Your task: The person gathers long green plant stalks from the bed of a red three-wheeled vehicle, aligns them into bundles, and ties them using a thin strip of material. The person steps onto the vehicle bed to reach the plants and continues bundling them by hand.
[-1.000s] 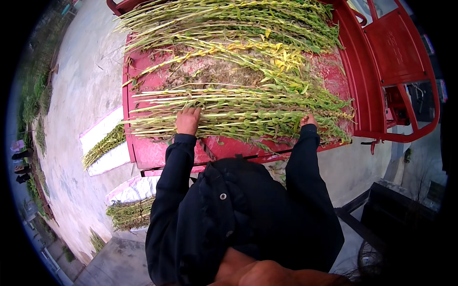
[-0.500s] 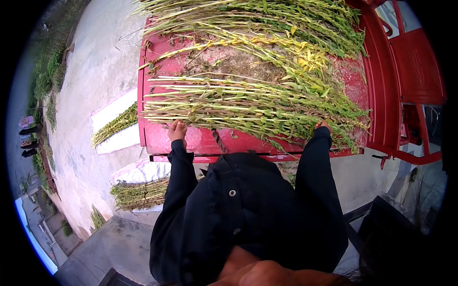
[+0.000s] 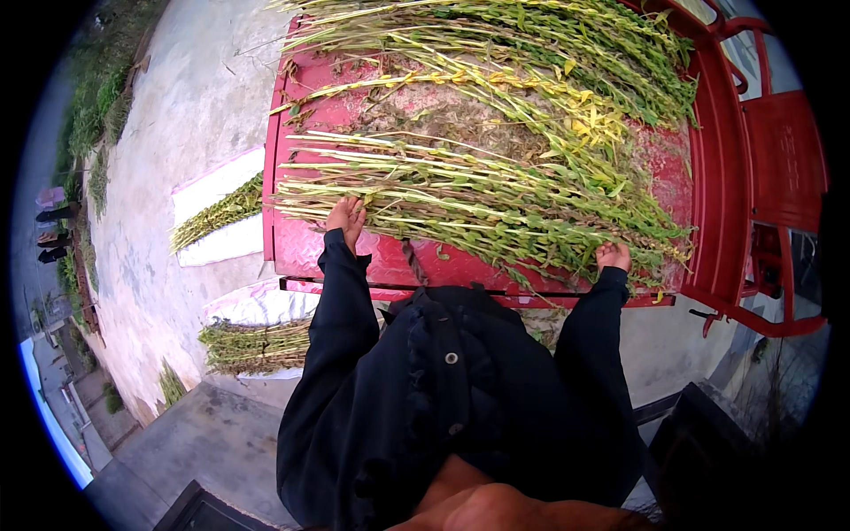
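Observation:
A wide layer of cut stalks with green pods, which look like sesame stalks, lies across the red truck bed in front of me. Pale cut ends point left, and the leafy tips point right. At the near edge by the cut ends, my left hand has its fingers closed on some stalks. My right hand is closed at the near edge of the leafy tips, its fingers curled against them. Beyond this layer, a few yellowing stalks lie aslant, and a thicker pile covers the far side.
Red metal framework rises at the bed's right end. On the concrete ground to the left, more stalks lie on white sheets, with another bundle nearer me. Crumbled dry leaves litter the bed. Greenery borders the far left.
My left hand has moved right and up onto the edge of the stalks. My right hand has drawn slightly nearer me, so more of it shows. The stalk layer lies much the same.

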`<act>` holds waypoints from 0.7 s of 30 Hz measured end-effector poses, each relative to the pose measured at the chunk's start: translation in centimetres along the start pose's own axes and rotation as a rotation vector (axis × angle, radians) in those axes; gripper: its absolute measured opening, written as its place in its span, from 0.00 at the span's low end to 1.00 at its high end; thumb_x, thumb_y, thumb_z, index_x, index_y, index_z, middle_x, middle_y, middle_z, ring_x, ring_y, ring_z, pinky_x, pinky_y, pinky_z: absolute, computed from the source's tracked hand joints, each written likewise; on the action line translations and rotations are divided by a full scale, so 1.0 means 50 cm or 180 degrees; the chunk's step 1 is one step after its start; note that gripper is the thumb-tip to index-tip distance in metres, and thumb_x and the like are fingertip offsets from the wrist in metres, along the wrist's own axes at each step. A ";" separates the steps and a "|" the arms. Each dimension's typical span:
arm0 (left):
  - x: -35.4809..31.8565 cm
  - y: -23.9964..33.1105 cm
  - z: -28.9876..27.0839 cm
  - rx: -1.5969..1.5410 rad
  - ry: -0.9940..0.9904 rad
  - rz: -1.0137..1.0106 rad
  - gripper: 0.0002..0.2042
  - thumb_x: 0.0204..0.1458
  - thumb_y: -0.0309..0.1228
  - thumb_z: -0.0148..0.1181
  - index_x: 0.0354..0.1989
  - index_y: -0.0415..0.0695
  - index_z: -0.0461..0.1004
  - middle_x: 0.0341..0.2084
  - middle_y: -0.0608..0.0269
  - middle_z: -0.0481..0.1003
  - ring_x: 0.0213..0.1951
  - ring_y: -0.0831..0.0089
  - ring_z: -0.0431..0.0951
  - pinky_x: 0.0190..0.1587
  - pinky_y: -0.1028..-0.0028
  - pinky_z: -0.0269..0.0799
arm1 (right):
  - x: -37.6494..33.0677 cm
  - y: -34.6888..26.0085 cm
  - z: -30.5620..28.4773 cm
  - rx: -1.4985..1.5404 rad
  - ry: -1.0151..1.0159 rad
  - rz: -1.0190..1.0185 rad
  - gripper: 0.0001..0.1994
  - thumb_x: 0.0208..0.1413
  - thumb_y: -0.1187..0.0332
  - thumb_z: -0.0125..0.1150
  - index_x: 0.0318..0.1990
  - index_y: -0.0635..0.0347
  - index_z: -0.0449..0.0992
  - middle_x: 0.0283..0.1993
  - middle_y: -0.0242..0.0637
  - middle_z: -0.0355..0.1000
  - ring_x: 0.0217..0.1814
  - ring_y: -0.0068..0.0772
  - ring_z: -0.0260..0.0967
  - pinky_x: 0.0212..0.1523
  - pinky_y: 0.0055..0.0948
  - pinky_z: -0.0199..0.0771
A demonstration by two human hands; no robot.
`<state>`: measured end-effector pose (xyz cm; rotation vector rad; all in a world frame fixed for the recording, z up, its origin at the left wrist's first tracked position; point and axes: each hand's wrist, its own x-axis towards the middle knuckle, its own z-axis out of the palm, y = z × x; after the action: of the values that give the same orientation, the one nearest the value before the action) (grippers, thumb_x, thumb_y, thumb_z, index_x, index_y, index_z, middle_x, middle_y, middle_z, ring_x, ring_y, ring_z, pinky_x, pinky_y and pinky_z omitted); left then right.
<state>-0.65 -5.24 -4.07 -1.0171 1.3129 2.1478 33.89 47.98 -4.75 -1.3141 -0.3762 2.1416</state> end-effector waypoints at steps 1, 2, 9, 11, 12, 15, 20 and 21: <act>-0.001 0.002 0.004 0.0024 0.0001 -0.0037 0.18 0.57 0.36 0.44 0.54 0.43 0.58 0.52 0.57 0.65 0.52 0.63 0.65 0.51 0.63 0.62 | -0.003 -0.005 -0.005 0.0003 -0.0108 -0.0012 0.05 0.43 0.70 0.55 0.25 0.59 0.66 0.25 0.37 0.66 0.31 0.33 0.64 0.32 0.35 0.66; 0.003 0.002 0.003 0.0049 -0.0056 -0.0077 0.19 0.58 0.36 0.43 0.55 0.43 0.57 0.53 0.56 0.64 0.52 0.63 0.65 0.51 0.63 0.62 | -0.005 -0.011 -0.009 0.0004 -0.0218 -0.0019 0.04 0.43 0.71 0.55 0.26 0.59 0.67 0.26 0.37 0.66 0.32 0.34 0.64 0.33 0.36 0.66; 0.022 0.027 -0.018 0.0029 -0.0349 -0.0301 0.23 0.59 0.35 0.40 0.62 0.43 0.49 0.58 0.53 0.58 0.55 0.61 0.64 0.52 0.65 0.63 | 0.013 -0.021 -0.045 0.0146 -0.0159 0.0117 0.05 0.43 0.72 0.55 0.27 0.61 0.67 0.29 0.40 0.68 0.33 0.35 0.64 0.33 0.36 0.67; 0.025 0.032 -0.018 -0.0060 -0.0383 -0.0378 0.23 0.59 0.36 0.40 0.62 0.43 0.49 0.58 0.53 0.57 0.54 0.61 0.64 0.52 0.65 0.63 | 0.013 -0.025 -0.044 0.0090 0.0105 -0.0013 0.04 0.45 0.72 0.54 0.25 0.60 0.65 0.25 0.38 0.67 0.29 0.35 0.64 0.30 0.33 0.68; 0.027 0.033 -0.016 -0.0155 -0.0393 -0.0419 0.23 0.59 0.36 0.40 0.62 0.43 0.49 0.58 0.53 0.57 0.54 0.61 0.64 0.52 0.65 0.63 | 0.015 -0.029 -0.041 0.0071 0.0202 -0.0083 0.05 0.46 0.72 0.53 0.25 0.60 0.65 0.24 0.38 0.67 0.28 0.34 0.63 0.29 0.32 0.68; 0.027 0.028 -0.010 -0.0389 -0.0369 -0.0495 0.22 0.59 0.37 0.43 0.59 0.43 0.52 0.57 0.54 0.59 0.53 0.62 0.65 0.52 0.65 0.63 | 0.008 -0.039 -0.029 0.0016 0.0360 -0.0197 0.06 0.48 0.71 0.53 0.24 0.60 0.63 0.22 0.37 0.66 0.25 0.33 0.63 0.26 0.30 0.68; 0.045 0.018 0.016 -0.0271 -0.0195 -0.0563 0.21 0.56 0.39 0.49 0.55 0.45 0.58 0.53 0.57 0.64 0.52 0.63 0.64 0.53 0.64 0.63 | -0.024 -0.069 0.008 -0.0375 0.0405 -0.0164 0.07 0.49 0.71 0.51 0.23 0.59 0.63 0.20 0.36 0.65 0.22 0.31 0.63 0.22 0.29 0.67; 0.047 0.018 0.023 -0.0084 -0.0092 -0.0622 0.22 0.56 0.40 0.50 0.56 0.45 0.57 0.54 0.57 0.63 0.53 0.62 0.63 0.54 0.62 0.61 | -0.037 -0.078 0.021 -0.0454 0.0379 -0.0121 0.07 0.49 0.71 0.51 0.23 0.58 0.62 0.20 0.35 0.65 0.22 0.31 0.63 0.22 0.29 0.67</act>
<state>-3.22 -4.68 -5.03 -1.0737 1.1252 2.0301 34.93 49.99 -0.90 -1.4940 -0.5086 2.0253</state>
